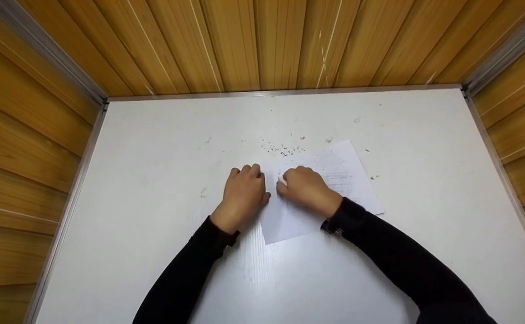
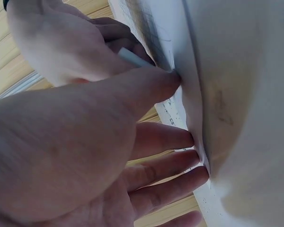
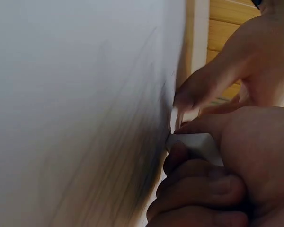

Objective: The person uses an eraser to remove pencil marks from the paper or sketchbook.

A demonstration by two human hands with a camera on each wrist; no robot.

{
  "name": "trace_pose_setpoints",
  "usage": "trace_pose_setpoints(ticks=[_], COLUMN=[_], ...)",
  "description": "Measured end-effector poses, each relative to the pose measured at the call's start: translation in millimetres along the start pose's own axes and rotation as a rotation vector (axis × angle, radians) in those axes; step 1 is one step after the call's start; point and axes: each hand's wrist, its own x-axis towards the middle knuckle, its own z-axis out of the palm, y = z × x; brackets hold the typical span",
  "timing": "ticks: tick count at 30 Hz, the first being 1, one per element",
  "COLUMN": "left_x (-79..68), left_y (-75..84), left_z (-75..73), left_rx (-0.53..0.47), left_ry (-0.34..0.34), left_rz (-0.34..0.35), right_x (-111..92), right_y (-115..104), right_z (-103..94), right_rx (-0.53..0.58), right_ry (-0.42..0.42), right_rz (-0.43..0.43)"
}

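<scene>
Near frame centre, I see right hand (image 1: 306, 186) pinching white block (image 3: 199, 144) on paper (image 1: 346, 175): probably light, rubbery; grip sides. Left hand (image 1: 244, 193), fingers spread, presses sheet's left edge; thin, likely creases.

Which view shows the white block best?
Right wrist: the white block appears largest there, gripped in the right hand. The left wrist view shows a narrow part; the head view, only a small bit.
</scene>
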Motion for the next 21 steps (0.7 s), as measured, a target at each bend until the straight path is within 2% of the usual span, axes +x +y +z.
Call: trace_pose_setpoints(ticks=[5,9,12,17,21], left_x=[-0.4,-0.3,-0.3,-0.8,-1.6], left_y=[-0.4,-0.3,-0.2,-0.5,0.3], left_z=[-1.6,-1.8,-1.9,-3.6,-4.8], left_rx=[-0.016,-0.007,-0.004,0.000,0.018], left_ry=[-0.041,-0.022,-0.006,-0.019,-0.052], left_rz=[-0.013,-0.017,-0.015,0.002,0.011], right_x=[-15.7,-30.9,-39.4,-46.7,-43.1], right_y=[53.4,95.9,114.9,118.1,95.1], right_z=[-24.1,-43.2,-52.5,-56.2,-47.7], right_rx=[0.031,0.010,-0.007,0.037,0.094], right_ry=[0.040,0.082,0.100,0.064,0.018], right_rz=[0.086,0.167,0.192,0.199,0.184])
